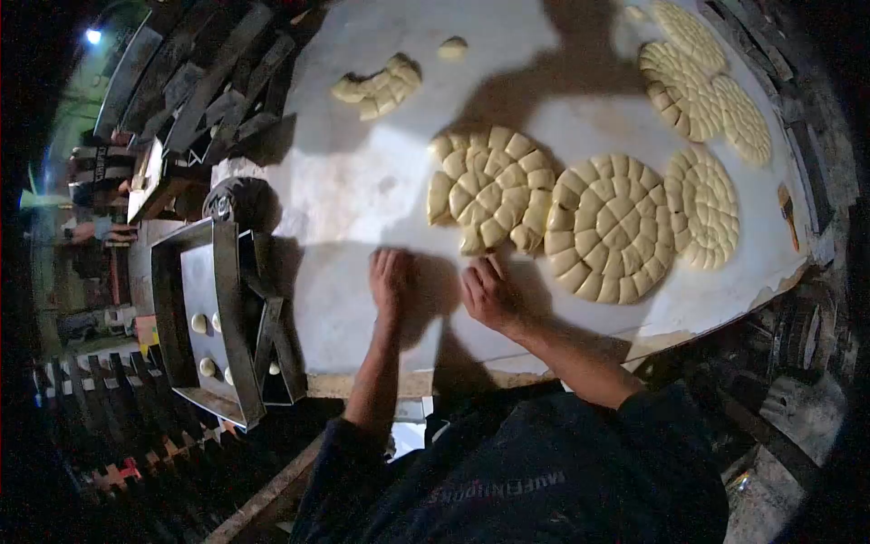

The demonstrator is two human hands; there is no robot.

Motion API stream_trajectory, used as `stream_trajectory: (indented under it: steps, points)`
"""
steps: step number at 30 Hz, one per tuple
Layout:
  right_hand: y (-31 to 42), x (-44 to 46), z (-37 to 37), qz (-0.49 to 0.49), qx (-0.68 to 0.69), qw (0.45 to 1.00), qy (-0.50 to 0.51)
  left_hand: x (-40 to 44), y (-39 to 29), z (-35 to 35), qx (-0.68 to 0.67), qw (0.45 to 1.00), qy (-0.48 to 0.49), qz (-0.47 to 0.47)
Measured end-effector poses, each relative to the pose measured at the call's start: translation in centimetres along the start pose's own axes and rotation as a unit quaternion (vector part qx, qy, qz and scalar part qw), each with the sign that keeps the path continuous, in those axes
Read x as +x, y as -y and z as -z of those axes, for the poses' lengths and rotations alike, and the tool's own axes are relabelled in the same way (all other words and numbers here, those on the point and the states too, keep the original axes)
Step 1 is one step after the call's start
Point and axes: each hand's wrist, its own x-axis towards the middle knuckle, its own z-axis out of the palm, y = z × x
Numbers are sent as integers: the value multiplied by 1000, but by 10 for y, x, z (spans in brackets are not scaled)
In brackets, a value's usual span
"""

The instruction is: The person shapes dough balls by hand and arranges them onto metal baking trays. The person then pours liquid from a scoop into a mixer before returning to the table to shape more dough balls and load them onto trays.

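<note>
My left hand (392, 279) rests on the pale worktop (335, 213) with its fingers curled under. Whatever lies beneath them, if anything, is hidden. Further right, my right hand (490, 292) has its fingers bent together at the lower edge of a round of cut dough (489, 181), pinching a dough piece there. That round has gaps along its rim, with separate wedges at its bottom. Just to its right lies a fuller round of scored dough (609, 227). A curved strip of dough pieces (381, 88) and a single dough lump (452, 48) sit farther back.
More scored dough rounds (702, 208) line the right side of the worktop. A brush (788, 218) lies near the right edge. At left stands a metal-sided tray (198, 281) holding several dough balls. Stacked trays (195, 82) rise behind it, and another person (100, 186) stands in the background.
</note>
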Motion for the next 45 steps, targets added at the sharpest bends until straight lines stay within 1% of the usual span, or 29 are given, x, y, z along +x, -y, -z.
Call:
stream_trajectory:
  steps: [1, 2, 3, 5, 7, 8, 9, 10, 11, 13, 14, 15, 17, 19, 23, 25, 27, 29, 31, 32, 34, 35, 37, 39, 41, 42, 43, 44, 45]
  points:
    - [7, -3, -30, -22, 21, 998, -58, 6, -11, -7, -42, 998, 24, 32]
    - [20, -8, -40, -91, 99, 988, -77, -7, -16, -18, -171, 980, 23, 98]
    - [31, -17, -40, -90, 100, 988, -77, -19, -20, -25, -297, 941, 21, 160]
    - [40, -55, -34, -58, 79, 995, -35, -53, -40, -11, -158, 970, 162, 90]
    - [36, -85, -29, -12, 60, 998, -12, -86, -41, 13, -126, 976, 167, -57]
    - [33, -94, -26, 9, 52, 999, -7, -90, -46, 38, -53, 971, 220, -78]
    - [37, -86, -3, -89, 83, 992, 42, -92, -29, 43, -56, 971, 216, -80]
    - [43, -77, 15, -186, 112, 972, 93, -94, -9, 43, -124, 960, 239, 73]
    - [47, -69, 26, -185, 103, 972, 101, -94, 6, 45, -191, 920, 257, 228]
    - [55, -52, 38, -369, 196, 893, 168, -49, 12, 75, -108, 984, 114, 79]
    - [67, -45, 37, -331, 257, 899, 126, -29, 20, 78, -82, 993, 59, 61]
    - [88, -31, 37, -332, 249, 900, 132, -10, 29, 80, -54, 998, 6, 43]
    - [139, 1, 31, -297, 253, 921, 0, 25, 43, 84, -237, 964, 35, 112]
    - [157, 9, -1, -192, 156, 964, -93, 18, 64, 74, -281, 952, 38, 115]
    - [150, -22, -60, -224, 93, 968, -70, -20, 90, 59, -391, 913, 57, 105]
    - [153, -11, -59, -222, 84, 967, -86, -52, 81, 81, -389, 905, 13, 174]
    - [148, -6, -69, -219, 55, 970, -96, -89, 77, 112, -354, 920, 14, 169]
    - [139, -5, -78, -176, 79, 978, -80, -133, 78, 141, -294, 943, 37, 153]
    - [123, -11, -81, -25, -15, 999, -37, -172, 83, 160, -226, 962, 69, 136]
    - [112, -10, -84, -4, -14, 999, -39, -190, 86, 164, -206, 965, 90, 139]
    - [83, 5, -80, -67, -20, 997, 10, -219, 98, 156, -151, 963, 159, 157]
    - [93, 28, -82, -107, -70, 992, -10, -222, 99, 148, -157, 966, 132, 157]
    - [92, 42, -118, -117, -95, 985, -84, -222, 101, 132, -93, 989, 90, 71]
    - [118, 41, -117, -119, -89, 988, -53, -218, 105, 124, -10, 998, 53, -19]
    - [120, 13, -111, -32, -24, 999, -32, -206, 108, 126, 60, 995, 14, -77]
    - [114, 0, -102, -2, 8, 1000, -10, -203, 102, 132, -122, 988, 61, 75]
    - [101, -6, -88, 30, 37, 999, 11, -187, 87, 154, -256, 949, 81, 164]
    - [87, -1, -76, 51, 18, 999, 5, -170, 72, 176, -377, 887, 76, 257]
    - [73, 8, -70, 69, -2, 998, -2, -163, 63, 184, -287, 933, 23, 217]
